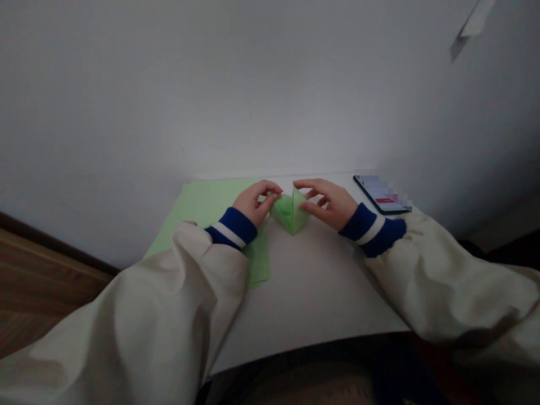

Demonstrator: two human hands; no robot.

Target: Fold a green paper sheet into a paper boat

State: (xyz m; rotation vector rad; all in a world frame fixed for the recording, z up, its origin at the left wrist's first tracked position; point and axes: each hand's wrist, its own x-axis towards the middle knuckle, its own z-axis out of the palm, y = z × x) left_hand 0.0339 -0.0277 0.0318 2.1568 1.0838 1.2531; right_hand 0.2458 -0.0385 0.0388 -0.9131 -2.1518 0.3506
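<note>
A small piece of folded green paper [291,212] stands partly opened between my hands, with a pointed flap rising on its right side. My left hand [256,202] pinches its left edge between thumb and fingertips. On the right, my right hand [331,201] has its thumb against the raised flap and a fingertip at the flap's top point. The other right fingers curl behind, beside the flap. The underside of the folded paper is hidden.
Flat green paper sheets [211,197] lie under my left forearm on the white table [312,298]. A phone [382,197] with a lit screen rests at the back right. Behind the table stands a pale wall [253,90]; a wooden panel [46,281] is at left.
</note>
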